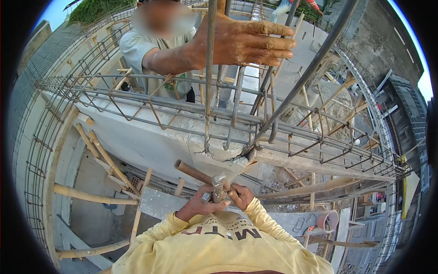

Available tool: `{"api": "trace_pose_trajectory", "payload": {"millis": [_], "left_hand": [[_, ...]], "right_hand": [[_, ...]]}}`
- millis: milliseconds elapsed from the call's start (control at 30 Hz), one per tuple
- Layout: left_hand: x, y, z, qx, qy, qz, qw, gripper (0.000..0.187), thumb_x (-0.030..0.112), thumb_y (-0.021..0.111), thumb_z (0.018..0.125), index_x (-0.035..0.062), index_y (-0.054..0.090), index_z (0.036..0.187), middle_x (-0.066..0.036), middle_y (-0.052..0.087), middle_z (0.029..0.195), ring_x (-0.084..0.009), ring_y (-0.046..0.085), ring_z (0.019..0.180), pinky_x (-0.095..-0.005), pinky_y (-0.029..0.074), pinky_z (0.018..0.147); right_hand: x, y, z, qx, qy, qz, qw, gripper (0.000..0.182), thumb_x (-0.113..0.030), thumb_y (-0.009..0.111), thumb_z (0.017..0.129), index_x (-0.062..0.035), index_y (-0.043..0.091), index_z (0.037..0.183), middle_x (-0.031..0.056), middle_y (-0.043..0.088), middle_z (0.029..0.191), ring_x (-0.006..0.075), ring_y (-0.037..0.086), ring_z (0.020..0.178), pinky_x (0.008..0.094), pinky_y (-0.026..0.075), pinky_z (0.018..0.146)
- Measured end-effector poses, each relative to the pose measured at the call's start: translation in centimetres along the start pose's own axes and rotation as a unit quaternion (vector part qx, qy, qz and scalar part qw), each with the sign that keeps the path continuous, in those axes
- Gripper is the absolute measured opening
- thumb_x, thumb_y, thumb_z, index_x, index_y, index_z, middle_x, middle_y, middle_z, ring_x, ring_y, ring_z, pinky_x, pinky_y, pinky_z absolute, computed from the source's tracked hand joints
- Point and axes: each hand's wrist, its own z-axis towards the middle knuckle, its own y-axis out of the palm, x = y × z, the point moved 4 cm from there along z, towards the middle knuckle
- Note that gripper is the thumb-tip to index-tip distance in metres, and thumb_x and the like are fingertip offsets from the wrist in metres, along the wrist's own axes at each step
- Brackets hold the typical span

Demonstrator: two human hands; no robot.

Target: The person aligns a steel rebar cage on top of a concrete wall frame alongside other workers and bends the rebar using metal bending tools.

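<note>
Left hand (pixel 200 202) has the hammer (pixel 219 183) in a closed grip before the shirt (pixel 219 235); right hand (pixel 241 195) curls beside it, hold unclear. Steady the head, fingertips clear of its face.

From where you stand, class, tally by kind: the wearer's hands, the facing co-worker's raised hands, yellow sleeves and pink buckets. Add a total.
Wearer's hands: 2 (left hand, right hand)
Co-worker's hand: 1
Yellow sleeves: 2
Pink bucket: 1
Total: 6

The left hand (pixel 200 203) curls in a closed grip before the chest (pixel 219 233); the right hand (pixel 240 196), fingers bent, sits just right of that grip, both forearms (pixel 270 223) angling inward toward it
</note>
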Motion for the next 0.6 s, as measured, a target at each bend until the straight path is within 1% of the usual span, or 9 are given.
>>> {"api": "trace_pose_trajectory", "payload": {"millis": [67,100,200,233,300,400,433,533,600], "left_hand": [[-0.4,0.5,0.1,-0.005,0.010,0.012,1.000,0.028,0.005,0.074,0.076,0.0042,0.055,0.096,0.002,0.054,0.076,-0.0060,0.051,0.066,-0.0240,0.043,0.065],[-0.3,0.8,0.4,-0.008,0.021,0.016,1.000,0.032,0.004,0.074,0.077,0.0044,0.053,0.101,0.004,0.053,0.073,-0.0052,0.051,0.066,-0.0234,0.042,0.064],[-1.4,1.2,0.3,-0.046,0.013,0.018,0.999,0.038,0.002,0.072,0.077,0.0064,0.050,0.108,0.007,0.052,0.073,-0.0030,0.048,0.065,-0.0220,0.040,0.061],[-1.8,1.3,0.5,-0.065,0.027,0.027,0.997,0.038,0.002,0.072,0.078,0.0064,0.050,0.108,0.007,0.052,0.073,-0.0027,0.048,0.065,-0.0219,0.040,0.061],[-1.5,1.3,0.9,-0.088,0.070,0.036,0.993,0.031,0.005,0.073,0.077,0.0068,0.053,0.100,0.003,0.053,0.082,-0.0068,0.051,0.071,-0.0254,0.041,0.063],[-1.1,0.8,1.5,-0.138,0.169,0.065,0.974,0.021,0.009,0.074,0.076,0.0070,0.057,0.087,-0.004,0.055,0.095,-0.0132,0.054,0.078,-0.0303,0.043,0.066],[-1.5,0.5,1.3,-0.177,0.130,0.052,0.974,0.020,0.013,0.076,0.075,0.0059,0.057,0.078,-0.009,0.054,0.104,-0.0208,0.056,0.083,-0.0339,0.045,0.070],[-2.0,-0.8,0.9,-0.224,0.144,0.081,0.961,0.020,0.015,0.076,0.075,0.0058,0.058,0.079,-0.009,0.055,0.105,-0.0229,0.057,0.083,-0.0339,0.045,0.073],[-1.9,-1.9,0.6,-0.259,0.118,0.068,0.956,0.020,0.015,0.076,0.075,0.0055,0.058,0.079,-0.010,0.055,0.108,-0.0251,0.058,0.087,-0.0347,0.046,0.075]], "right_hand": [[1.3,0.3,-0.4,0.016,0.015,0.000,1.000,0.049,-0.053,0.055,0.092,-0.0058,0.063,0.099,0.0156,0.063,0.075,0.0329,0.063,0.069,0.0382,0.049,0.064],[1.7,0.7,-0.9,0.033,0.024,0.015,0.999,0.050,-0.054,0.055,0.091,-0.0054,0.063,0.099,0.0159,0.063,0.076,0.0329,0.063,0.069,0.0385,0.049,0.064],[3.2,2.2,-2.5,0.068,0.045,0.064,0.995,0.051,-0.054,0.058,0.090,-0.0037,0.062,0.099,0.0176,0.064,0.078,0.0321,0.065,0.072,0.0386,0.049,0.065],[4.0,2.8,-3.0,0.077,0.050,0.080,0.993,0.052,-0.054,0.059,0.089,-0.0031,0.062,0.098,0.0182,0.064,0.078,0.0317,0.065,0.073,0.0385,0.049,0.065],[7.9,5.0,-4.1,0.096,0.048,0.091,0.990,0.052,-0.052,0.061,0.088,-0.0020,0.061,0.100,0.0192,0.064,0.080,0.0308,0.066,0.076,0.0380,0.049,0.067],[7.7,7.0,-5.5,0.134,0.043,0.147,0.979,0.042,-0.040,0.063,0.087,-0.0011,0.062,0.103,0.0180,0.066,0.084,0.0278,0.067,0.080,0.0366,0.050,0.070],[7.4,7.6,-5.3,0.144,0.045,0.156,0.976,0.041,-0.039,0.064,0.087,-0.0010,0.063,0.102,0.0172,0.067,0.084,0.0268,0.067,0.080,0.0363,0.050,0.069],[6.8,9.9,-5.0,0.180,0.065,0.155,0.969,0.036,-0.034,0.065,0.086,-0.0006,0.064,0.100,0.0147,0.067,0.084,0.0237,0.066,0.080,0.0354,0.050,0.069],[6.7,11.6,-5.0,0.205,0.086,0.142,0.965,0.032,-0.030,0.066,0.085,-0.0004,0.065,0.099,0.0131,0.068,0.084,0.0216,0.066,0.079,0.0349,0.051,0.069]]}}
